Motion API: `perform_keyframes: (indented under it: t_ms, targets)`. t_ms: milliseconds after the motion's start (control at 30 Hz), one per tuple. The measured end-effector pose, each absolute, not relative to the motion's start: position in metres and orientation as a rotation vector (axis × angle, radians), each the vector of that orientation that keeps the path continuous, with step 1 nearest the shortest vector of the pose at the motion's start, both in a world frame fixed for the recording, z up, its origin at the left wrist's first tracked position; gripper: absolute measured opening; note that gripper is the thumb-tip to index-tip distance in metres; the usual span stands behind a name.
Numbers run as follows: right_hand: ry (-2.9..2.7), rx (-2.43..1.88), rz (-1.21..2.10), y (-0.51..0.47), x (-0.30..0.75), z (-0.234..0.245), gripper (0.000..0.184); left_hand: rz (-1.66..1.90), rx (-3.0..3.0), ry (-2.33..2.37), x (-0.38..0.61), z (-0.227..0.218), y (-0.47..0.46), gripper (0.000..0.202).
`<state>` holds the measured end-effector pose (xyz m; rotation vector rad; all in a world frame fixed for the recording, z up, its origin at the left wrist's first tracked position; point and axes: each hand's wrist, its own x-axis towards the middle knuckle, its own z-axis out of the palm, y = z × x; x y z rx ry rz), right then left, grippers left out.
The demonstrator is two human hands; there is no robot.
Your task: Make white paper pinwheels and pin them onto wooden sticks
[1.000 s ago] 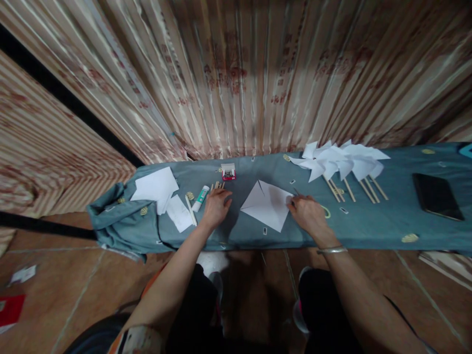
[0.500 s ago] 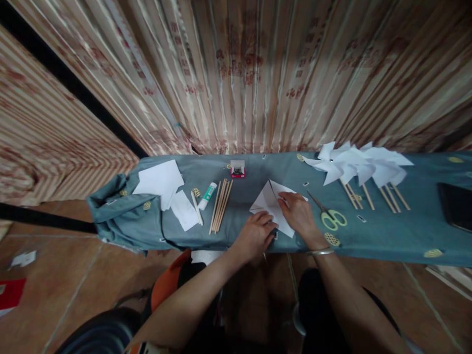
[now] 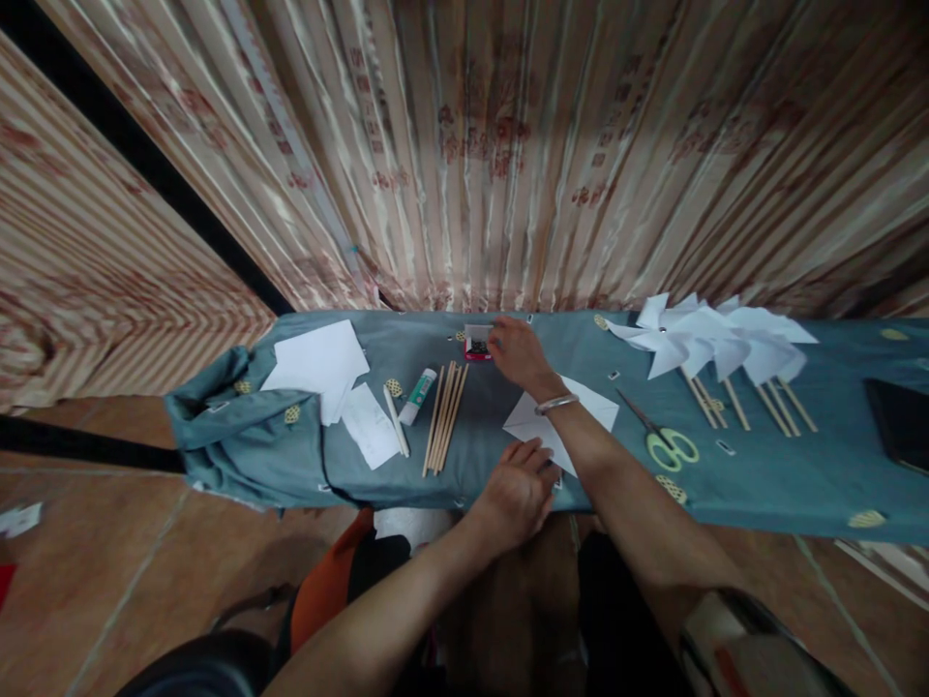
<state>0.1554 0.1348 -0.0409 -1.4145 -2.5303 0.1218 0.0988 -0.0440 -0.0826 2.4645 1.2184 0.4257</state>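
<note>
A white paper square (image 3: 591,411) with cut or crease lines lies on the cloth in front of me, partly hidden by my right forearm. My left hand (image 3: 517,489) rests on its near edge, fingers bent and closed on the paper. Farther back, my right hand (image 3: 521,350) is at the right side of a small red box (image 3: 477,350) holding small dark items. Its fingers reach to the box's rim, and nothing shows in them. Scissors (image 3: 669,447) with light green handles lie right of the paper.
Wooden sticks (image 3: 444,421), a glue stick (image 3: 419,397) and a white pen-like stick (image 3: 396,421) lie to the left, beside white paper sheets (image 3: 319,363). Several paper pinwheels (image 3: 726,334) overlap at the right. A dark flat device (image 3: 896,421) sits at the far right. A curtain (image 3: 464,194) hangs behind.
My right hand has left the paper and moved up and left to the red box. My left hand stays on the paper's near edge. The view has shifted slightly.
</note>
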Motion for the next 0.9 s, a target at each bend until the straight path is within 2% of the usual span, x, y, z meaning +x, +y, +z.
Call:
perform_keyframes:
  t_ms: [333,900]
  targets:
    - [-2.728,-1.441,0.024,0.152,0.131,-0.047,0.031,0.402,2.529,1.243,0.101,-0.078,-0.048,0.025]
    - [-2.792,-1.365,-0.083,0.163,0.122,-0.058,0.032,0.470,2.535,1.223,0.100,-0.083,-0.050,0.025]
